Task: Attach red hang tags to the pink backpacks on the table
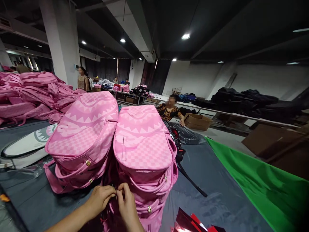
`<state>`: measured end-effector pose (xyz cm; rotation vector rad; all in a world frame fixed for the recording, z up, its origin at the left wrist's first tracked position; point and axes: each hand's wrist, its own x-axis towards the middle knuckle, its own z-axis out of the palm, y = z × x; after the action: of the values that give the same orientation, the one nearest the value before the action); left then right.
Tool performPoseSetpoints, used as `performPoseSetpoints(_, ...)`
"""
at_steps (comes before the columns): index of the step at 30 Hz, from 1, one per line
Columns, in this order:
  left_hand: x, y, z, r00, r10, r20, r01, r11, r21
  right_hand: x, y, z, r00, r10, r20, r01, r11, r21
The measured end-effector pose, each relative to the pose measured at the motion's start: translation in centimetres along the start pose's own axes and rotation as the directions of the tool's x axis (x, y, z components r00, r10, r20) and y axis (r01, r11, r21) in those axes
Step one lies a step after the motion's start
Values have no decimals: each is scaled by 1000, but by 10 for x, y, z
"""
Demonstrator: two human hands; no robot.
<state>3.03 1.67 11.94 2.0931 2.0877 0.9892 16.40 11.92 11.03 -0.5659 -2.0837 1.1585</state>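
Note:
Two stacks of pink backpacks with checks and a jagged-tooth print stand in front of me, a left backpack (82, 125) and a right backpack (142, 137). My left hand (103, 196) and my right hand (125, 199) meet at the left side of the right stack. Fingertips of both hands are pinched together on something small and dark, too small to make out. Gold-coloured zipper pulls (149, 209) hang on the fronts of the bags. The lower bags are partly hidden behind my hands.
A white backpack (29, 145) lies left, before a heap of pink bags (31, 93). Red shiny pieces (193, 222) lie near right on the dark table cover (200, 170). A green cloth (260, 180) runs along the right. A person (170, 109) is beyond, beside a cardboard box (196, 121).

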Motion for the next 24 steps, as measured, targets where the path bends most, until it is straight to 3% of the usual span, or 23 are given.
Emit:
performPoseSetpoints(4,-20,12,-13,982,7,-191,-4,1000,17,-15,-34,-7,995,-100,-26,101,995,19)
performPoseSetpoints(7,-30,24,-11,933,-32,-359,76,991,110,-39,-33,-29,968,-252,-10,252,967,-29)
performPoseSetpoints(9,-32,37,5,906,36,-422,7,995,101,-73,-15,-53,972,-215,-89,204,972,-114)
performPoseSetpoints(11,-37,62,33,931,151,-333,-162,987,-4,-122,8,-82,961,-75,-265,23,981,-195)
performPoseSetpoints(12,-38,77,51,950,213,-226,-238,967,-89,-149,20,-100,922,16,-386,-108,970,-220)
performPoseSetpoints(14,-33,111,92,950,311,11,-297,917,-266,-202,49,-140,815,142,-562,-312,924,-219)
performPoseSetpoints(16,-14,144,136,924,316,216,-214,894,-393,-242,81,-181,593,299,-747,-568,813,-126)
performPoseSetpoints(17,-1,159,157,903,281,326,-124,895,-428,-256,95,-200,460,393,-796,-691,721,-43)
performPoseSetpoints(19,30,186,196,829,170,533,83,905,-418,-272,117,-229,282,514,-810,-831,553,62)
performPoseSetpoints(21,58,212,233,746,100,659,200,909,-365,-274,129,-244,223,597,-771,-911,410,54)
performPoseSetpoints(24,87,245,281,690,68,721,235,921,-312,-263,139,-249,198,689,-697,-968,250,-28)
